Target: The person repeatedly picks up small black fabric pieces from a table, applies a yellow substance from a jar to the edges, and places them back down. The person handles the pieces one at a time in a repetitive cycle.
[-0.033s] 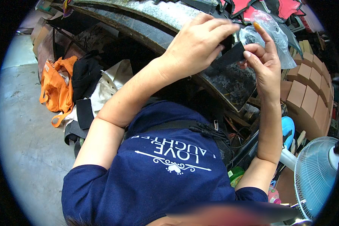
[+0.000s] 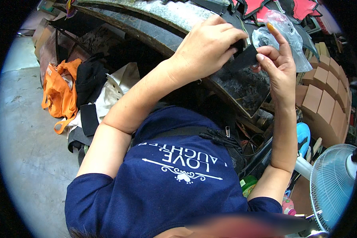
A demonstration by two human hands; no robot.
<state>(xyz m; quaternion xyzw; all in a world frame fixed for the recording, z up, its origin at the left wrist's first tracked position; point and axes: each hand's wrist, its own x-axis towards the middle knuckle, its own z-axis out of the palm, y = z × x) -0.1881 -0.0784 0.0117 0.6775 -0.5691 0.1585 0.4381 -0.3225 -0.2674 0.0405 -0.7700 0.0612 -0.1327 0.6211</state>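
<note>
The black strip (image 2: 244,59) is up over the near corner of the bench (image 2: 250,95). The right hand (image 2: 279,65) pinches one end between thumb and a finger, another finger raised. The left hand (image 2: 212,47) is at the other end, fingers curled; I cannot tell whether they grip it. The bench top is dark and scuffed here, pale and mottled farther left. Beyond lie a clear bag (image 2: 297,41) and pink pieces (image 2: 305,8). Boxes (image 2: 323,105) and a fan (image 2: 331,186) stand right; left, an orange bag (image 2: 61,89) by the grey floor (image 2: 27,135).
</note>
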